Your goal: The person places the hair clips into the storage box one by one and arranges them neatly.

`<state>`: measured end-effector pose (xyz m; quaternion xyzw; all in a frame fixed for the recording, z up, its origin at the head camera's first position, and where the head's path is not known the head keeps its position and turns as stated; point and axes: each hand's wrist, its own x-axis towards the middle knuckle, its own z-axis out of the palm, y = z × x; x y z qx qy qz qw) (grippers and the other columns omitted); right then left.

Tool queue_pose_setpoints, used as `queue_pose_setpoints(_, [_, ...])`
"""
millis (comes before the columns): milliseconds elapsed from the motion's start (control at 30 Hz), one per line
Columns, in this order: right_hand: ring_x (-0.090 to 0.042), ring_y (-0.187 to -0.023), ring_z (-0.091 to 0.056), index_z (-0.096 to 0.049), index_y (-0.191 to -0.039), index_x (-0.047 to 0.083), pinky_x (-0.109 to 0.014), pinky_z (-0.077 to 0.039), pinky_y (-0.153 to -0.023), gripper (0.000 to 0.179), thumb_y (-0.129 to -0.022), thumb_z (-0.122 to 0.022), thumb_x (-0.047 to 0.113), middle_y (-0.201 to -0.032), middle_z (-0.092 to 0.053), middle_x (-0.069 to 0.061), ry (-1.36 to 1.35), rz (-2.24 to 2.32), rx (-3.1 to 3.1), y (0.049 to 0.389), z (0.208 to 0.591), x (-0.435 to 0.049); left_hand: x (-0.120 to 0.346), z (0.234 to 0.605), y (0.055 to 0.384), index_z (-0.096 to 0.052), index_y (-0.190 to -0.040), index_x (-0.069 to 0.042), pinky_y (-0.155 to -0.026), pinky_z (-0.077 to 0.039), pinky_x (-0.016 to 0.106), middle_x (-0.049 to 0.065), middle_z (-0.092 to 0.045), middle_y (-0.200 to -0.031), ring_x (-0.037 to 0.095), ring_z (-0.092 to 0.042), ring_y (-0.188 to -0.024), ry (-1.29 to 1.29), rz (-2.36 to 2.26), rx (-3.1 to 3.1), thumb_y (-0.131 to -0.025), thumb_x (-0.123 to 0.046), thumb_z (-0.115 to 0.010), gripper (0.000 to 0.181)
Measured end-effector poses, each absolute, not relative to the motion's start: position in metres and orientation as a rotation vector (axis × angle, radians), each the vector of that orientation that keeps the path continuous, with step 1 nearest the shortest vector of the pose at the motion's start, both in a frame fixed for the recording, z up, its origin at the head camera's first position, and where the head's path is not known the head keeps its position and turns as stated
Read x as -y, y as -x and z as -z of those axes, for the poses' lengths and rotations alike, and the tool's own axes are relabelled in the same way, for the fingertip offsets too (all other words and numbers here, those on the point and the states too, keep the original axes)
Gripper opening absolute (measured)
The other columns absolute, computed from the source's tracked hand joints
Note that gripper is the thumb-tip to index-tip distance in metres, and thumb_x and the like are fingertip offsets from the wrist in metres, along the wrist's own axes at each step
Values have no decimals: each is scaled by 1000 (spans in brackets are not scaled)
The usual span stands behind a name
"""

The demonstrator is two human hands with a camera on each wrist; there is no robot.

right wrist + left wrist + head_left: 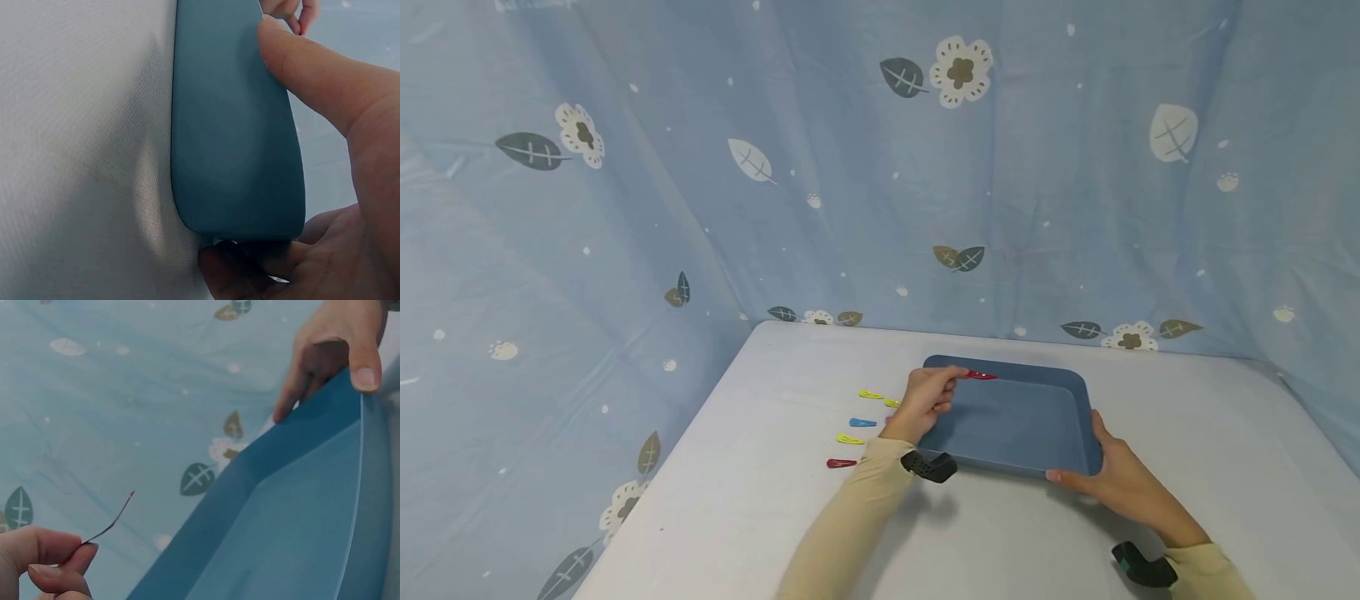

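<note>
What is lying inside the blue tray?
In the tray, only bare floor shows. The left hand pinches a red clip and hides part of the tray's left side, which I cannot see.

The head view is evenly bright, with soft shadows on the white counter (737, 483); both wrist views look dimmer and slightly soft.

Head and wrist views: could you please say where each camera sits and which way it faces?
Head: on the head, facing forward and down at the blue tray; sleeves, right hand and left hand pinching a red clip show.
Left wrist: on that wrist, facing clip and tray; left hand near, right hand beyond.
Right wrist: on that wrist, facing the tray's outer wall; right hand close up.
Both wrist views share the tray and both hands.
</note>
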<state>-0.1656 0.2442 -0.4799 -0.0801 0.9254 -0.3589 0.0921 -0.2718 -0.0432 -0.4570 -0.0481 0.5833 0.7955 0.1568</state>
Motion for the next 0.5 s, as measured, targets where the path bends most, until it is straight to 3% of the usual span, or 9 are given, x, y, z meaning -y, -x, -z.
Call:
queue_pose_setpoints(300, [-66,-144,-25,11,-156,-16,-73,-41,-103,129,-89,-76,51,-161,-11,-46,209,1053,-2744,165,479,-243,25,461,278,-76,-88,-6,-44,-18,21,-8,-29,-56,7,-18,-47,169,-2261,-1643,-92,-9,-72,5])
queue_pose_setpoints(500, [-66,-144,-25,12,-156,-16,-73,-41,-104,129,-89,-75,52,-160,-11,-47,198,1026,-2739,166,479,-244,11,464,278,-71,-79,-9,-45,-18,22,-7,-28,-57,8,-15,-48,182,-2256,-1646,-89,-8,-74,11])
